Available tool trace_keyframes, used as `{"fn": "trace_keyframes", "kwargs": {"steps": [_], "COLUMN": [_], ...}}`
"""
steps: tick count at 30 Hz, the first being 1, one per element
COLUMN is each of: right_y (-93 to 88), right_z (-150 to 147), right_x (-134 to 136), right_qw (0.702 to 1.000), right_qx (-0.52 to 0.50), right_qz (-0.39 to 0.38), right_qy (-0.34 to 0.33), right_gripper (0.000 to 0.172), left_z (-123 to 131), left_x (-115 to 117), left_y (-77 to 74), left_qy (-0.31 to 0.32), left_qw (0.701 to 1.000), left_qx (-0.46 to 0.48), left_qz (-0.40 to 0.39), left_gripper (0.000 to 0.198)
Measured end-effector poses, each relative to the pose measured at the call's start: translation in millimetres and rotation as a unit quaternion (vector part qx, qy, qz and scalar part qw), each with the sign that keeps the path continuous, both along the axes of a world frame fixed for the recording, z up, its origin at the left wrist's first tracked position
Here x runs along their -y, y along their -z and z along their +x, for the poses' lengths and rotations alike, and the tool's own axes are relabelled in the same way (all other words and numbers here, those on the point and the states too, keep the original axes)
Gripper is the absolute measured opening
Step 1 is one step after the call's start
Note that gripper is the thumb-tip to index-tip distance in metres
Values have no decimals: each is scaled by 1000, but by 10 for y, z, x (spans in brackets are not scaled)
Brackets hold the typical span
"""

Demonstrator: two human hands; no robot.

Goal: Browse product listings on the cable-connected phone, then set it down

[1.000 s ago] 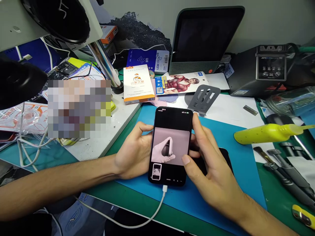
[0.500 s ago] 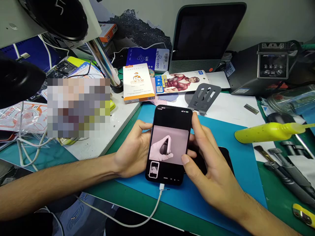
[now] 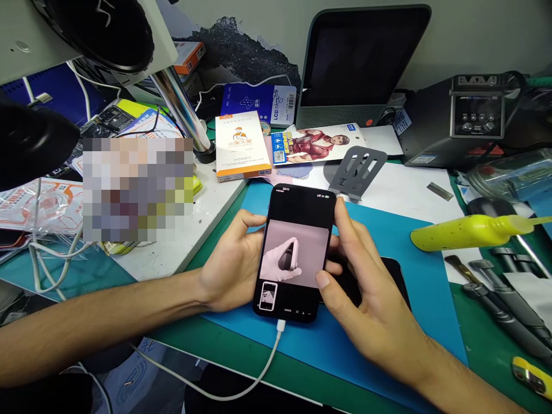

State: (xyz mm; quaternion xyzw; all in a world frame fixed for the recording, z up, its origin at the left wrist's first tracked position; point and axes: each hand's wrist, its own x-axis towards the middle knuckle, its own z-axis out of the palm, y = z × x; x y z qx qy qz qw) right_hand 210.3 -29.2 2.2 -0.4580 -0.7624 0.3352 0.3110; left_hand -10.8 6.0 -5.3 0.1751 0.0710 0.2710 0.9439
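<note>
Holding a black smartphone (image 3: pixel 297 253) above the blue mat (image 3: pixel 414 270), we cradle it between both hands with its lit screen facing up. Our left hand (image 3: pixel 230 264) wraps around the phone's left edge, fingers curled behind it and the thumb lying along the side near the top. Our right hand (image 3: pixel 371 299) grips the right edge, with the thumb tip pressed on the screen at its right margin and the index finger running up the side. On the screen we see a pale picture of a hand holding a phone. From the phone's bottom edge a white cable (image 3: pixel 241 385) trails down over the green mat (image 3: pixel 487 345). Behind the phone stands a grey metal stand (image 3: pixel 357 164), and a yellow tool (image 3: pixel 466 233) lies to our right.
</note>
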Motion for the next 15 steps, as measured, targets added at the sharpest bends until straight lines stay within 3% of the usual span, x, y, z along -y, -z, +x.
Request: {"fn": "trace_keyframes", "kwargs": {"steps": [15], "right_y": [4], "right_z": [12], "right_x": [1], "right_qw": [1000], "right_qx": [18], "right_qz": [11], "right_qy": [6], "right_gripper": [84], "left_z": [11], "left_x": [17], "left_y": [17], "left_qy": [-10], "left_qw": [999], "left_qx": [-25], "left_qz": [-16], "left_gripper": [78]}}
